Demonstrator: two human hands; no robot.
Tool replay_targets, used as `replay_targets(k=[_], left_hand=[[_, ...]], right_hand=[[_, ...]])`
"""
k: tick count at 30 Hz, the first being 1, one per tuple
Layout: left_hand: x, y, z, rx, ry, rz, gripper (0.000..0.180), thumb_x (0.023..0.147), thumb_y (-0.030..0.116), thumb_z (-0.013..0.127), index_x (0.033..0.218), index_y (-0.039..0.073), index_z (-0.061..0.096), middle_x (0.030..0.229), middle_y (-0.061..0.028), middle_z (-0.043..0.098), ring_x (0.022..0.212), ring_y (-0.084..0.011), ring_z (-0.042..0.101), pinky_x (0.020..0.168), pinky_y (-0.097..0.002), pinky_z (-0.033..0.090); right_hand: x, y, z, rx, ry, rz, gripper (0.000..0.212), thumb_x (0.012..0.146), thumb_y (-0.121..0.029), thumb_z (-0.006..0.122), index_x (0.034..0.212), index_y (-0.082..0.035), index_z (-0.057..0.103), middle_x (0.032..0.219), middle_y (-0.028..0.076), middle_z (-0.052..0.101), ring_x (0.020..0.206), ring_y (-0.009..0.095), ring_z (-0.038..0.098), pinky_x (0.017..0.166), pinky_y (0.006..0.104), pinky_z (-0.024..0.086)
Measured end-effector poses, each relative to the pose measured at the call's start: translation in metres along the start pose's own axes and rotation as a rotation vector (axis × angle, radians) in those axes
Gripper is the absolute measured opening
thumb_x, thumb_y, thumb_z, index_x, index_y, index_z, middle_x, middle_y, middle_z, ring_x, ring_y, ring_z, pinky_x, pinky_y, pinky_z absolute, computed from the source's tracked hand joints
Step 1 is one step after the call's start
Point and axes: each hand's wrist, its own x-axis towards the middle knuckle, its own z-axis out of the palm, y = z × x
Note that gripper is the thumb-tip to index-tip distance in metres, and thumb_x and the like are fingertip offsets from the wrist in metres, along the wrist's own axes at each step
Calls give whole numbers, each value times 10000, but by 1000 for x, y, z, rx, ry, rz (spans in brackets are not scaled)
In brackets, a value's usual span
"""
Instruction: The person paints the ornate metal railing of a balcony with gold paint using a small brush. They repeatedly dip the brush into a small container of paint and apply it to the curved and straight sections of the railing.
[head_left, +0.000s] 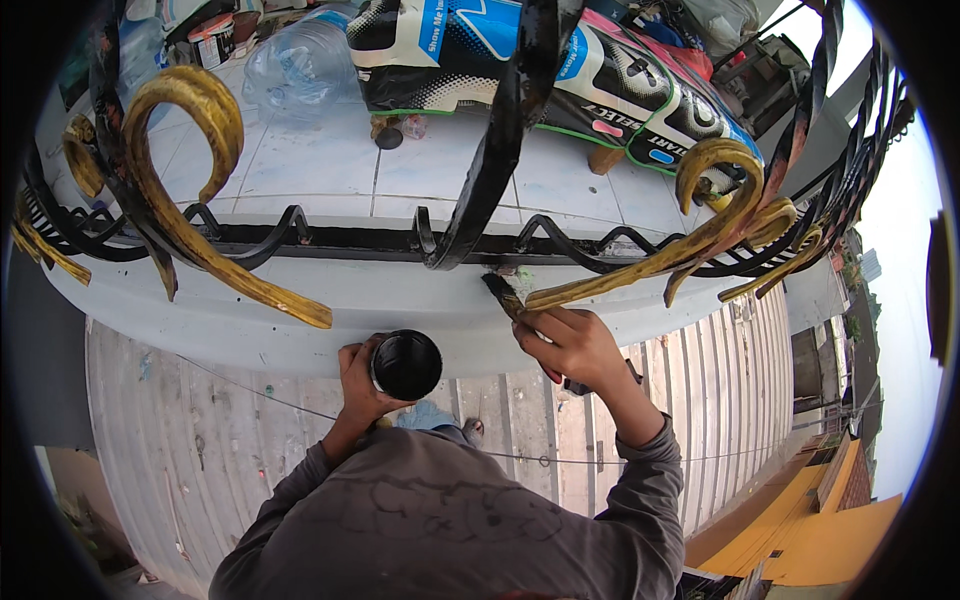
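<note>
My left hand (358,378) grips a small round can of black paint (406,364), held just below the grey concrete ledge (300,310). A paintbrush (503,295) is in my right hand (572,345). Its dark bristles touch the bottom rail of a black wrought-iron railing (330,243), beside a gold-painted scroll (640,268). A thick black curved bar (500,140) rises right above the brush. More gold scrolls (180,170) curl on the left. Both forearms wear grey sleeves.
Behind the railing lies a white tiled floor (320,160) with a clear plastic bottle (300,65), a printed black, white and blue sheet (600,70) and a small tin (212,38). Below the ledge is a corrugated roof (230,440); orange roofs (830,520) lie lower right.
</note>
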Motion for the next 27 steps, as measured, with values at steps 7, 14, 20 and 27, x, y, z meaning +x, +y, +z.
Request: replay_targets(k=[7, 14, 20, 27], left_hand=[[-1, 2, -1, -25, 58, 2, 1129, 505, 554, 976, 1345, -62, 540, 1225, -168, 630, 1113, -353, 519, 986, -469, 458], [1, 6, 0, -14, 64, -27, 996, 467, 365, 956, 1308, 3, 565, 1197, -134, 638, 1118, -367, 532, 945, -496, 476], [2, 7, 1, -9, 66, 38, 1095, 488, 534, 968, 1338, -30, 572, 1217, -164, 622, 1110, -343, 515, 993, -467, 442], [5, 16, -10, -53, 29, 6, 1022, 592, 516, 927, 1380, 17, 510, 1261, -135, 580, 1073, -314, 528, 983, -410, 402]], right_hand=[[-10, -1, 2, -48, 76, -14, 286, 635, -98, 744, 906, -95, 656, 1047, 50, 669, 905, 187, 715, 639, 281, 620], [-10, 3, -9, -2, 110, 80, 248, 650, -112, 727, 884, -82, 651, 1065, 60, 678, 994, 214, 702, 698, 292, 627], [-12, 6, -10, 142, 95, 233, 234, 651, 5, 815, 784, -54, 631, 941, 63, 700, 819, 254, 707, 593, 319, 557], [-23, 3, 21, 189, 87, 255, 234, 692, 84, 815, 804, -60, 668, 886, 99, 700, 803, 288, 726, 661, 373, 580]])
